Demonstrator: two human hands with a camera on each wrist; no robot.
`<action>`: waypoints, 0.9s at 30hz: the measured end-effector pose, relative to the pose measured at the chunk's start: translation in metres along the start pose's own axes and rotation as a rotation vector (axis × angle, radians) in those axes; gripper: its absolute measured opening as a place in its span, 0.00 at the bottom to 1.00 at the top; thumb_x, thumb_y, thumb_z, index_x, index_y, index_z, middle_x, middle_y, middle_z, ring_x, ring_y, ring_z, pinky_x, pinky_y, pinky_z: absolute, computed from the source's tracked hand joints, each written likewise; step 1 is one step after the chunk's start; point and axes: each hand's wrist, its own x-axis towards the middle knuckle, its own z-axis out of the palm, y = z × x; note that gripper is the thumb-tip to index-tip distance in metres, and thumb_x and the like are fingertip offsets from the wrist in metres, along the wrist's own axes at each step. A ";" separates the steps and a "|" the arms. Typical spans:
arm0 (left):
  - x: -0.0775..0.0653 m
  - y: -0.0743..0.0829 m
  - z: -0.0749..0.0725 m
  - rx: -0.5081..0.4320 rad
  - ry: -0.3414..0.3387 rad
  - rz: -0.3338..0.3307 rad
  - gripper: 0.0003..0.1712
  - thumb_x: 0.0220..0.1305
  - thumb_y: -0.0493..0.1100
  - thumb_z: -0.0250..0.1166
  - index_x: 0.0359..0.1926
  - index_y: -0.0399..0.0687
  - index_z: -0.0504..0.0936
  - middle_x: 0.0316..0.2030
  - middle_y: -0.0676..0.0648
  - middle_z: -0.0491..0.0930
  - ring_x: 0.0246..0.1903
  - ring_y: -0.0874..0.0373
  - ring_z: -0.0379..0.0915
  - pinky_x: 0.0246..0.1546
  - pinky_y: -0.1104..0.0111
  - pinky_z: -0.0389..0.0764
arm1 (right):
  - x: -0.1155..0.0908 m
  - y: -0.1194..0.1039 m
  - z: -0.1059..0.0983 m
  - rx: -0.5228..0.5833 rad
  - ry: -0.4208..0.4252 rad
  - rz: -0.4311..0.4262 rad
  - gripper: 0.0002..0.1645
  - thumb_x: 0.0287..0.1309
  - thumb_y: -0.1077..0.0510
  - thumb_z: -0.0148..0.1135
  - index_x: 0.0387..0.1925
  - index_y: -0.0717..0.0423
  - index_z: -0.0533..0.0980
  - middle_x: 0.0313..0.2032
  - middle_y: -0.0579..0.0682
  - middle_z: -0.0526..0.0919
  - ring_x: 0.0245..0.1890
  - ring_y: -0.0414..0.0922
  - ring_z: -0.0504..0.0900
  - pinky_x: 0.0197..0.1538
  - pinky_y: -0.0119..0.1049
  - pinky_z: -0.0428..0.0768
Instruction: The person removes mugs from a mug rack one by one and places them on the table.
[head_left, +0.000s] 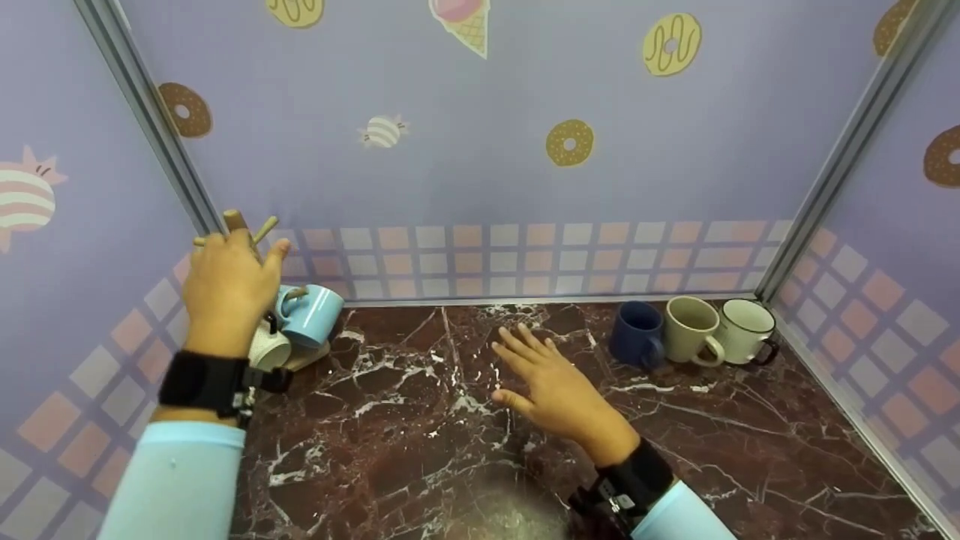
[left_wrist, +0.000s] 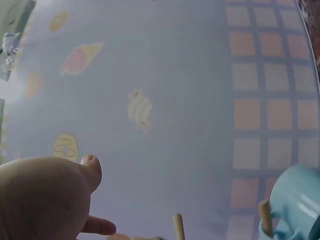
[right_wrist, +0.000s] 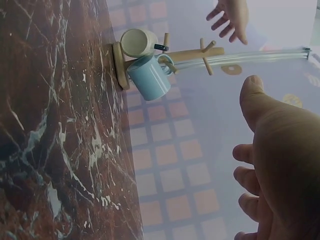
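A wooden mug stand with several pegs stands at the back left. A light blue mug hangs by its handle on a lower peg, and beside it hangs a white mug with a black handle. My left hand overlaps the stand in the head view; the right wrist view shows it apart from the pegs, fingers spread and holding nothing. Above the middle of the table my right hand is held with its fingers extended, nothing in it.
Three mugs stand in a row at the back right: a navy mug, a beige mug and a white mug with black rim and handle. The dark marbled table is bounded by purple patterned walls at back and sides.
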 end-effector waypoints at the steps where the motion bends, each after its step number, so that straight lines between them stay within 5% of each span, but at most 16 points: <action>1: 0.005 -0.002 -0.004 0.008 0.007 -0.001 0.65 0.80 0.85 0.39 0.81 0.28 0.67 0.74 0.14 0.66 0.72 0.15 0.64 0.67 0.21 0.76 | 0.000 -0.001 0.000 -0.004 -0.002 0.000 0.53 0.80 0.22 0.51 0.90 0.46 0.61 0.92 0.46 0.49 0.94 0.57 0.47 0.92 0.68 0.51; 10: 0.053 -0.026 -0.024 0.004 0.057 -0.099 0.52 0.86 0.73 0.47 0.76 0.25 0.70 0.65 0.20 0.76 0.62 0.19 0.76 0.57 0.29 0.84 | 0.000 -0.010 0.005 -0.015 -0.014 -0.036 0.52 0.80 0.23 0.53 0.90 0.45 0.61 0.92 0.43 0.49 0.94 0.55 0.46 0.91 0.69 0.52; 15: 0.069 -0.039 -0.026 -0.033 0.048 -0.162 0.53 0.84 0.75 0.50 0.71 0.24 0.74 0.59 0.21 0.81 0.54 0.23 0.81 0.42 0.42 0.85 | -0.001 -0.013 0.008 -0.022 -0.013 -0.048 0.51 0.81 0.24 0.53 0.90 0.45 0.62 0.92 0.43 0.50 0.94 0.54 0.46 0.91 0.69 0.52; 22: 0.082 -0.041 -0.022 0.018 0.005 -0.169 0.47 0.78 0.78 0.59 0.43 0.33 0.84 0.27 0.42 0.78 0.23 0.48 0.74 0.20 0.61 0.73 | 0.000 -0.020 0.015 -0.031 -0.047 -0.084 0.53 0.79 0.18 0.46 0.90 0.43 0.62 0.92 0.42 0.49 0.94 0.54 0.46 0.91 0.68 0.52; 27: 0.091 -0.033 -0.021 0.012 -0.002 -0.163 0.49 0.78 0.76 0.63 0.54 0.28 0.88 0.44 0.28 0.88 0.27 0.46 0.79 0.21 0.61 0.76 | -0.001 -0.027 0.020 -0.042 -0.072 -0.118 0.52 0.79 0.18 0.44 0.90 0.38 0.61 0.92 0.41 0.48 0.94 0.54 0.46 0.92 0.66 0.51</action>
